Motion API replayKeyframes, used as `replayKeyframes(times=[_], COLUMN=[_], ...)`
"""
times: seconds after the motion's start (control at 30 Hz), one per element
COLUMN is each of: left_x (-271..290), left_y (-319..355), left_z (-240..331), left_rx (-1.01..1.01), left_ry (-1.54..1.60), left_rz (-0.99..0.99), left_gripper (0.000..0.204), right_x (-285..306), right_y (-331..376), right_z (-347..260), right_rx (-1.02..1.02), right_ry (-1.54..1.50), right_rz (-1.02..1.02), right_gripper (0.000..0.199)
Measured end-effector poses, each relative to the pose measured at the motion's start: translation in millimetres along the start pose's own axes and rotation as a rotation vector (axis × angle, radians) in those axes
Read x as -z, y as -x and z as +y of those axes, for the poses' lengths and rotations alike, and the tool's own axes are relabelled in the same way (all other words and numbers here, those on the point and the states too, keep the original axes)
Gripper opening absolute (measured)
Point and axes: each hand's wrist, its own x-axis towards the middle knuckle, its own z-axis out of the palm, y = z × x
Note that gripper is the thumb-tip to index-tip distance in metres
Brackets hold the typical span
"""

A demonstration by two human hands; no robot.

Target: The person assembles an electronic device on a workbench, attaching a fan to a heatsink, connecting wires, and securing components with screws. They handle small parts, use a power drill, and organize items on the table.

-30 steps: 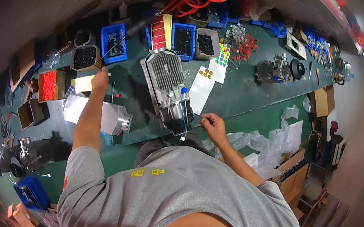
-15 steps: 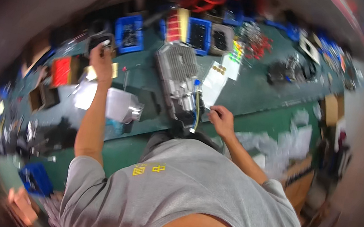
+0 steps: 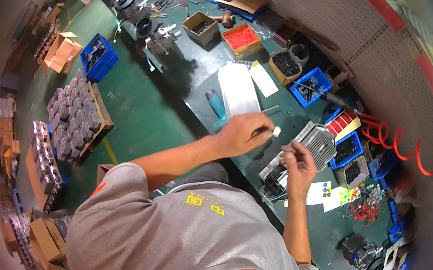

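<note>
My left hand (image 3: 244, 135) is closed in a pinch, with a small white piece (image 3: 276, 131) at its fingertips. The piece is too small to name closely. Just across from it, my right hand (image 3: 301, 163) has its thumb and fingers pressed together; whether anything is between them is hidden. Below and behind the right hand lies a finned grey metal housing (image 3: 321, 140), with wires at its near end. Partly covered by my left hand is a teal power tool (image 3: 215, 103). A pale flat sheet (image 3: 239, 88) rests beyond that hand.
Along the bench's back stand a box of red parts (image 3: 242, 39), a box of black screws (image 3: 285, 64) and a blue bin (image 3: 311, 86). A coiled red air hose (image 3: 398, 143) hangs at right. Stacked metal castings (image 3: 75, 117) sit on a pallet at left.
My left hand has come back from the far-left boxes to beside the housing, a small white piece in its fingers. My right hand has risen toward it. The view has turned left.
</note>
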Motion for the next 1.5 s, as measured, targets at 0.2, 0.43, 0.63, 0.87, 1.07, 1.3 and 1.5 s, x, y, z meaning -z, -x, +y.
replayKeyframes(times=[0.2, 0.43, 0.63, 0.87, 1.07, 1.3, 1.5], left_x=[36, 159, 293, 386, 452, 535, 595], left_y=[69, 131, 191, 229, 214, 187, 179], left_z=[-22, -82, -124, -161, -189, -231, -276], left_rx=[0.147, 0.250, 0.366, 0.440, 0.435, 0.499, 0.488], left_ry=[0.082, 0.091, 0.147, 0.252, 0.221, 0.130, 0.139], left_rz=[0.010, 0.083, 0.181, 0.256, 0.266, 0.316, 0.375], left_gripper=[0.011, 0.016, 0.014, 0.012, 0.014, 0.016, 0.015], right_x=[-87, -216, -376, -495, -558, -640, -710], right_y=[-9, -33, -51, -86, -123, -185, -228], right_z=[12, 71, 79, 83, 99, 115, 134], right_rx=[-0.076, -0.087, -0.069, 0.045, 0.032, 0.049, 0.031], right_ry=[0.074, 0.140, 0.259, 0.491, 0.399, 0.388, 0.464], right_rz=[-0.277, -0.444, -0.588, -0.846, -0.854, -0.884, -0.943], right_gripper=[0.030, 0.017, 0.015, 0.019, 0.017, 0.015, 0.019])
